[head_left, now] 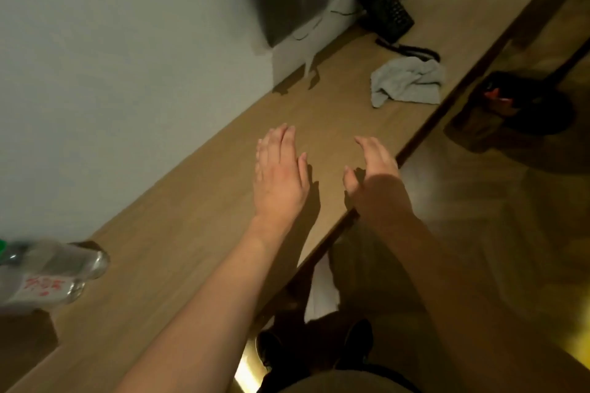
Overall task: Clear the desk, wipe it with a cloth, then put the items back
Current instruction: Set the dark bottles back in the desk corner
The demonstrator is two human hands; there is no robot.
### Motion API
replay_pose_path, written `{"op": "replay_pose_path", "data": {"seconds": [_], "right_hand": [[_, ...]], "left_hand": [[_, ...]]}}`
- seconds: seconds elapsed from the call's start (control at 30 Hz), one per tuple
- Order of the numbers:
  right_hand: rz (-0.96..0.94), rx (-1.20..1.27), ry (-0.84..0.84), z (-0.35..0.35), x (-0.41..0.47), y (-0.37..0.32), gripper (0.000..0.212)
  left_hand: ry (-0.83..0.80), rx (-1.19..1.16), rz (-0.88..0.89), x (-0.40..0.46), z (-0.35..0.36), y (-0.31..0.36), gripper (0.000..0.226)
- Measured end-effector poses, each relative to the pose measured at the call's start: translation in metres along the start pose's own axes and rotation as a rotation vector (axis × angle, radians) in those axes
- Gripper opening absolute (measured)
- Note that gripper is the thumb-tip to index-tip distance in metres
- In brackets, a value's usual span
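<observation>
Hovering flat over the bare middle of the desk [198, 220], both hands are spread and hold nothing. The left hand [281, 175] lies palm down, fingers together, close above or on the wood; I cannot tell which. The right hand [373, 175] is angled on its edge near the desk's front lip, fingers loose, thumb apart.

Out beyond the fingertips, further along the desk and toward its front edge, lies the grey cloth [408, 83], crumpled in a heap, its longer spread running across the desk. It sits ahead of the right hand rather than the left, so the right hand looks the nearer one to reach for it, straight forward along the front edge.

Past the cloth stands a black telephone [388, 14], its coiled cord trailing to just beside the cloth. Well back on the left hand's side, clear plastic bottles [54, 271] stand near the wall, blurred. With those things on the wood, clearing seems unfinished.
</observation>
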State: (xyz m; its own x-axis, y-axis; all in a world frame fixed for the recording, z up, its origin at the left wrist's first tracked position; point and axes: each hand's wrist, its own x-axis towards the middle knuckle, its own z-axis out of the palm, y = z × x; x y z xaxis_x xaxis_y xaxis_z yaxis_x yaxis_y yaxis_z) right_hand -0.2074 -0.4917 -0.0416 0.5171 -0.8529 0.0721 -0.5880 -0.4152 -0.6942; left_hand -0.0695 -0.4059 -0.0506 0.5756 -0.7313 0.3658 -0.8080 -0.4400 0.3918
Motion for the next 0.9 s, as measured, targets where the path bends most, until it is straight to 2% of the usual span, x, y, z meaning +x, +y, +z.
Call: {"op": "replay_pose_path", "data": {"seconds": [0.27,0.53,0.73,0.87,0.9], "right_hand": [[0.135,-0.072,0.260,-0.125,-0.001,0.126,0.053],[0.298,-0.128,0.380,-0.184,0.030,0.222,0.053],[0.341,-0.166,0.433,-0.225,0.107,0.269,0.052],[0.370,-0.208,0.442,-0.256,0.163,0.290,0.053],[0.379,-0.214,0.455,-0.263,0.175,0.294,0.053]], "left_hand": [[-0.136,-0.084,0.319,0.030,0.090,0.162,0.046],[-0.222,-0.195,0.540,0.077,0.173,0.271,0.043],[-0.234,-0.273,0.565,0.152,0.251,0.326,0.041],[-0.266,-0.393,0.505,0.210,0.284,0.367,0.041],[-0.249,-0.378,0.548,0.220,0.290,0.377,0.041]]}}
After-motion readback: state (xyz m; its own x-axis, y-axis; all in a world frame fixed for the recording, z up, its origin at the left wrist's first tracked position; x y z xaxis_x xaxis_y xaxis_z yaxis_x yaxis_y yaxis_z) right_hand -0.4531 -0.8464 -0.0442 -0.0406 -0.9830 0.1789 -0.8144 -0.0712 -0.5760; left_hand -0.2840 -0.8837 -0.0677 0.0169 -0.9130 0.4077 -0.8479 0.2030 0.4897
